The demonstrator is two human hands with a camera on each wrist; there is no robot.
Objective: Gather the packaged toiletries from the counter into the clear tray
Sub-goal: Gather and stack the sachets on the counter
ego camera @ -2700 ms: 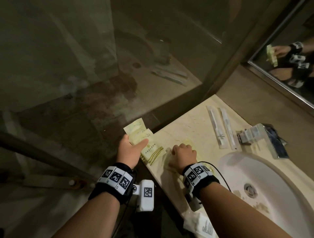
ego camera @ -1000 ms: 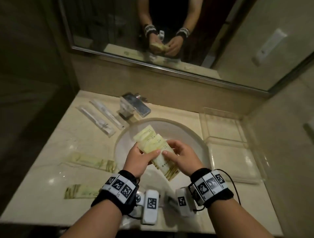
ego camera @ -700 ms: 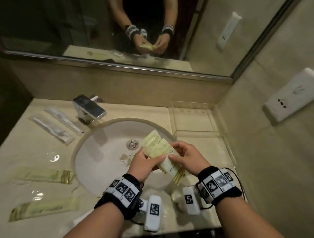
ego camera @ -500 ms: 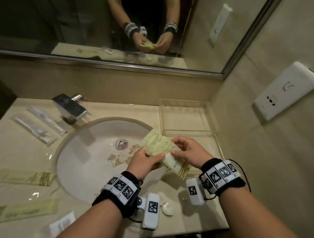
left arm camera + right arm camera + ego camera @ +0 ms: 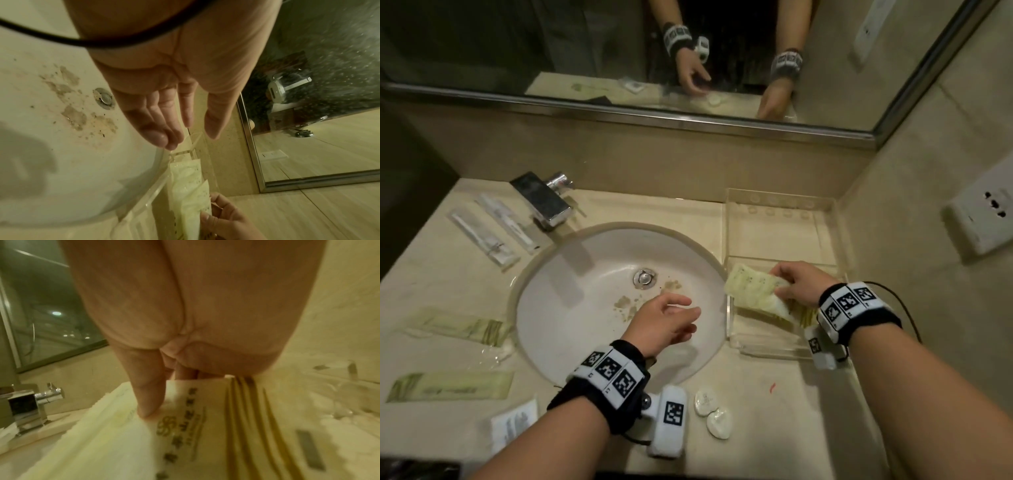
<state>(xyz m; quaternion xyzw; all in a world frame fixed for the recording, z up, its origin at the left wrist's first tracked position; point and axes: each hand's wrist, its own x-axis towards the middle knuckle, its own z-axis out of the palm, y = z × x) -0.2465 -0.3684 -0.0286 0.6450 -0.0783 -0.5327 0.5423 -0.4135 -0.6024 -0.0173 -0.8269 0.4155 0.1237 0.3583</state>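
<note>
My right hand (image 5: 789, 286) pinches a stack of pale yellow-green packets (image 5: 755, 291) and holds it low inside the clear tray (image 5: 780, 219) at the counter's right end. In the right wrist view the thumb (image 5: 148, 395) presses on the top packet (image 5: 195, 434). My left hand (image 5: 671, 317) hovers over the sink with fingers relaxed and holds nothing; its fingers (image 5: 164, 126) point toward the packets (image 5: 189, 186). More packets lie on the left counter: two flat green ones (image 5: 465, 329) (image 5: 450, 387) and two clear toothbrush sleeves (image 5: 482, 236).
The white sink basin (image 5: 585, 301) fills the counter's middle, with a chrome faucet (image 5: 542, 198) behind it. Two small round white pieces (image 5: 712, 411) and a white sachet (image 5: 512, 423) lie at the front edge. A mirror (image 5: 619, 51) spans the back wall; a wall socket (image 5: 983, 216) is at right.
My right hand has carried the packet stack rightward from over the sink down into the tray. My left hand has let go of the stack and stays over the basin.
</note>
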